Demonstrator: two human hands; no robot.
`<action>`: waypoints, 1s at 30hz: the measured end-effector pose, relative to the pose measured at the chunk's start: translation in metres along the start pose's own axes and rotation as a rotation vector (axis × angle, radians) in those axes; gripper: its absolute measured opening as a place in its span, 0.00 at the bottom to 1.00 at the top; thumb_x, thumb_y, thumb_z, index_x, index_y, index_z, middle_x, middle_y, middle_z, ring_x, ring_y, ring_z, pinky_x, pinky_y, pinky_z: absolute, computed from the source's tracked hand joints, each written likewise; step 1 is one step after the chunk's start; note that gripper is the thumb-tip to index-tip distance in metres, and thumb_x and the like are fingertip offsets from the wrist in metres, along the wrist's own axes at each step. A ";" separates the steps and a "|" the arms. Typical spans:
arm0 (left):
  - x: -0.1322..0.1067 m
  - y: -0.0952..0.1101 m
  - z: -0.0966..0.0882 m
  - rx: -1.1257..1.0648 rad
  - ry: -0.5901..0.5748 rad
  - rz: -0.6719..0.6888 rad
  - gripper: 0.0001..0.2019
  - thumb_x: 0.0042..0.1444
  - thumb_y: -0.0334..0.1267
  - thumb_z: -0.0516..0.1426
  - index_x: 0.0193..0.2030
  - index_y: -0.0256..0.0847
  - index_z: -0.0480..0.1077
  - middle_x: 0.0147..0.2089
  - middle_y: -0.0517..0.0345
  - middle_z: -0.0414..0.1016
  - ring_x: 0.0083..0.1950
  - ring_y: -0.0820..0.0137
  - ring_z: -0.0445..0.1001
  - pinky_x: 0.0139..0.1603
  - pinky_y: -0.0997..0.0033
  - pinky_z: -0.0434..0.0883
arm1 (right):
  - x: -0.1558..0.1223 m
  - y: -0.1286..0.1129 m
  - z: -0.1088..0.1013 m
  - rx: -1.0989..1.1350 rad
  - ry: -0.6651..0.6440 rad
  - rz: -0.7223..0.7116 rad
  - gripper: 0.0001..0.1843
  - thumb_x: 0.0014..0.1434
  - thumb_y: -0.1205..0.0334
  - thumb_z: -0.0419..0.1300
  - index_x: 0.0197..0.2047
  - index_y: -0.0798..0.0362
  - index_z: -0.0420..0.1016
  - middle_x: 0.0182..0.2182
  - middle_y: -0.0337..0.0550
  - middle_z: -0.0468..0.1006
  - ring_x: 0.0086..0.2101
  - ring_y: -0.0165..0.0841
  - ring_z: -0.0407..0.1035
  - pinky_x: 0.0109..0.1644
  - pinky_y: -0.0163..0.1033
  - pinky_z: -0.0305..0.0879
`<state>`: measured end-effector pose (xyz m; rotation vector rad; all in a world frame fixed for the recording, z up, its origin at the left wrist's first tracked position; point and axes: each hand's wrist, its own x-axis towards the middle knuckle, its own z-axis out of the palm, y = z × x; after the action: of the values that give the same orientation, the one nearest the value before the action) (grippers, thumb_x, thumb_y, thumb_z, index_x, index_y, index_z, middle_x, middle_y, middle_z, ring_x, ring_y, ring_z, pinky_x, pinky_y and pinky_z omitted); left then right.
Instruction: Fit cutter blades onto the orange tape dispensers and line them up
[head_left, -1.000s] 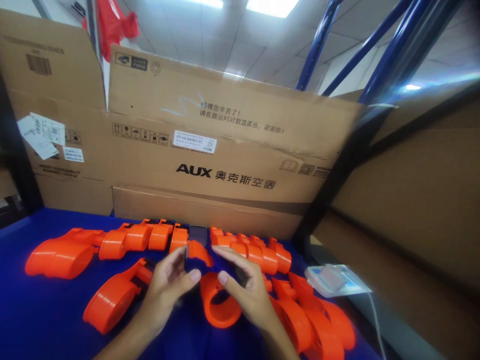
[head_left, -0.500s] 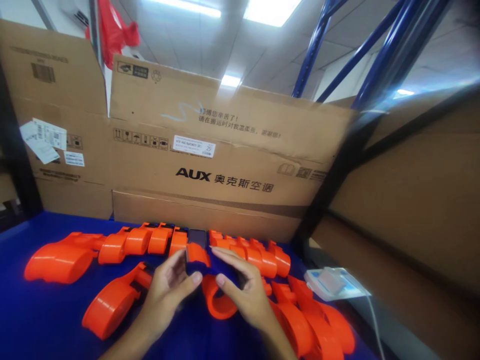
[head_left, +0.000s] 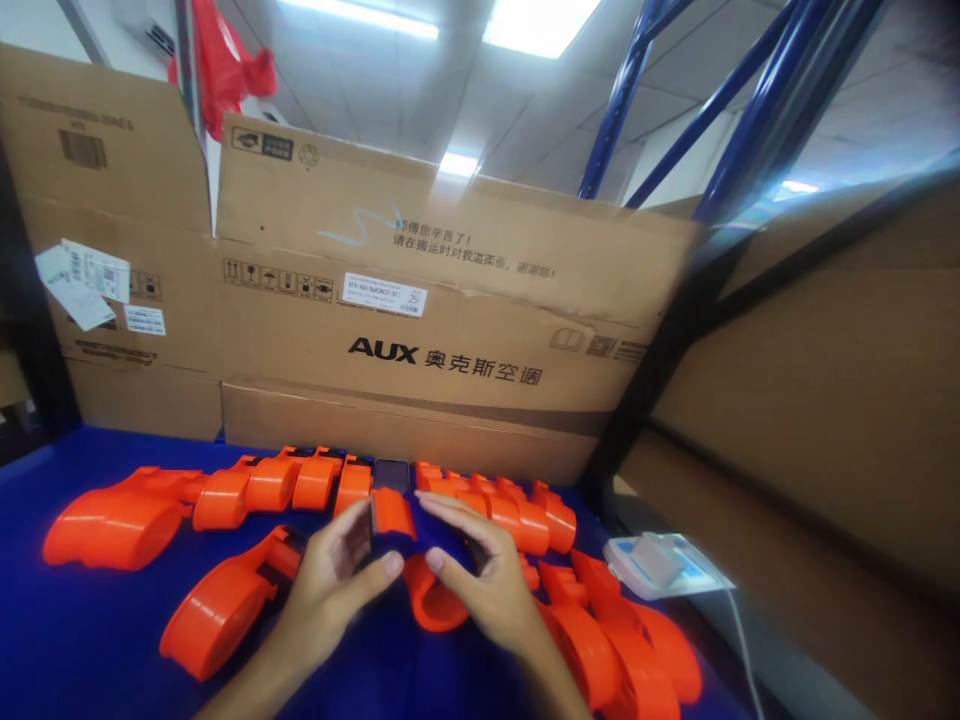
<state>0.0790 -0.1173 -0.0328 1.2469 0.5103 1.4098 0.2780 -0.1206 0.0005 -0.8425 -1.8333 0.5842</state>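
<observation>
My left hand (head_left: 334, 575) and my right hand (head_left: 491, 575) hover facing each other over the blue surface, thumbs apart from the fingers. Both look open. A dark edge shows beside my left fingers, and a dark patch lies within my right hand; I cannot tell what either is. Between the hands is an orange plastic piece (head_left: 392, 513), with an orange ring-shaped piece (head_left: 437, 600) nearer me, by my right thumb. Left of my left hand lies a large orange whistle-shaped piece (head_left: 217, 620). Behind the hands stands a dark, phone-like rectangle (head_left: 391, 476).
Several orange pieces (head_left: 225, 497) line the back left, with more (head_left: 529, 520) at the back right and a cluster (head_left: 622, 650) at front right. A white box with a cable (head_left: 667, 565) sits at the right edge. Cardboard (head_left: 450, 330) walls the back of the blue surface (head_left: 82, 640).
The whole view has shifted slightly to the left. My hands keep nearly the same pose, and the orange pieces stay in their places.
</observation>
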 end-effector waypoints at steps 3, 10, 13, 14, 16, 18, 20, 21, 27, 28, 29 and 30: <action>-0.001 -0.001 -0.003 -0.011 -0.027 0.028 0.27 0.55 0.33 0.66 0.62 0.44 0.69 0.66 0.48 0.71 0.67 0.54 0.67 0.66 0.60 0.67 | -0.002 0.003 -0.001 -0.009 -0.013 -0.016 0.29 0.60 0.53 0.67 0.63 0.46 0.70 0.59 0.49 0.76 0.58 0.45 0.70 0.62 0.54 0.67; -0.005 0.006 0.002 0.020 -0.036 0.054 0.31 0.56 0.36 0.65 0.67 0.48 0.63 0.71 0.47 0.64 0.71 0.52 0.60 0.70 0.56 0.61 | -0.005 0.007 0.000 -0.364 0.034 -0.183 0.37 0.54 0.50 0.71 0.65 0.48 0.67 0.52 0.51 0.78 0.49 0.45 0.74 0.54 0.51 0.72; -0.004 0.008 0.004 0.138 0.041 0.053 0.28 0.56 0.38 0.65 0.64 0.48 0.65 0.67 0.48 0.69 0.68 0.53 0.66 0.67 0.57 0.64 | -0.005 0.011 0.001 -0.545 0.048 -0.292 0.39 0.53 0.51 0.72 0.65 0.48 0.67 0.47 0.52 0.78 0.45 0.45 0.74 0.50 0.52 0.73; -0.003 0.007 0.004 0.187 0.074 0.061 0.27 0.56 0.39 0.65 0.61 0.48 0.66 0.64 0.50 0.72 0.65 0.55 0.70 0.65 0.58 0.66 | -0.005 0.012 0.002 -0.590 0.052 -0.326 0.37 0.54 0.51 0.71 0.65 0.47 0.68 0.46 0.52 0.78 0.45 0.45 0.73 0.49 0.52 0.73; -0.003 0.003 0.000 0.279 0.125 0.076 0.24 0.55 0.39 0.66 0.57 0.48 0.67 0.57 0.53 0.76 0.58 0.58 0.75 0.60 0.60 0.70 | -0.006 0.014 0.004 -0.648 0.059 -0.384 0.35 0.56 0.53 0.71 0.65 0.46 0.68 0.46 0.52 0.77 0.44 0.44 0.72 0.49 0.53 0.73; -0.004 -0.001 -0.004 0.331 0.148 0.090 0.23 0.53 0.40 0.67 0.55 0.48 0.67 0.53 0.56 0.77 0.54 0.60 0.77 0.56 0.62 0.72 | -0.007 0.014 0.006 -0.669 0.071 -0.419 0.36 0.56 0.53 0.71 0.65 0.46 0.67 0.48 0.52 0.76 0.45 0.44 0.72 0.49 0.52 0.72; -0.004 -0.003 -0.007 0.343 0.151 0.097 0.23 0.53 0.40 0.67 0.54 0.48 0.67 0.53 0.57 0.77 0.53 0.60 0.77 0.55 0.62 0.72 | -0.008 0.014 0.008 -0.674 0.081 -0.434 0.37 0.56 0.53 0.71 0.66 0.46 0.67 0.49 0.52 0.75 0.46 0.44 0.72 0.50 0.52 0.72; -0.004 -0.004 -0.008 0.346 0.156 0.101 0.23 0.52 0.40 0.67 0.54 0.48 0.67 0.52 0.57 0.77 0.53 0.60 0.76 0.55 0.63 0.72 | -0.008 0.013 0.009 -0.675 0.084 -0.436 0.37 0.55 0.53 0.71 0.66 0.46 0.66 0.49 0.52 0.75 0.46 0.44 0.72 0.50 0.52 0.72; -0.002 -0.002 -0.006 0.356 0.210 0.109 0.22 0.50 0.41 0.68 0.51 0.47 0.68 0.48 0.58 0.77 0.49 0.61 0.77 0.52 0.63 0.72 | -0.008 0.014 0.010 -0.651 0.081 -0.440 0.40 0.55 0.54 0.72 0.68 0.45 0.64 0.50 0.52 0.74 0.47 0.44 0.71 0.51 0.52 0.72; -0.001 -0.001 -0.006 0.354 0.213 0.110 0.22 0.50 0.41 0.68 0.51 0.47 0.69 0.47 0.58 0.77 0.49 0.60 0.77 0.52 0.63 0.72 | -0.007 0.014 0.010 -0.644 0.076 -0.437 0.40 0.55 0.54 0.72 0.68 0.44 0.64 0.50 0.52 0.73 0.47 0.44 0.71 0.51 0.52 0.72; -0.001 -0.001 -0.006 0.354 0.218 0.112 0.22 0.49 0.41 0.68 0.51 0.47 0.69 0.47 0.58 0.76 0.49 0.60 0.77 0.52 0.63 0.72 | -0.007 0.014 0.010 -0.637 0.070 -0.431 0.40 0.55 0.54 0.72 0.68 0.43 0.63 0.50 0.51 0.73 0.47 0.44 0.71 0.51 0.52 0.72; 0.000 0.000 -0.006 0.355 0.223 0.114 0.22 0.49 0.41 0.68 0.50 0.47 0.69 0.47 0.58 0.76 0.49 0.60 0.76 0.52 0.63 0.72 | -0.007 0.014 0.010 -0.630 0.063 -0.424 0.40 0.55 0.53 0.72 0.68 0.42 0.63 0.51 0.51 0.73 0.47 0.44 0.70 0.51 0.53 0.72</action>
<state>0.0736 -0.1156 -0.0352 1.4227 0.8841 1.6129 0.2746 -0.1174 -0.0175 -0.8163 -2.0823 -0.3061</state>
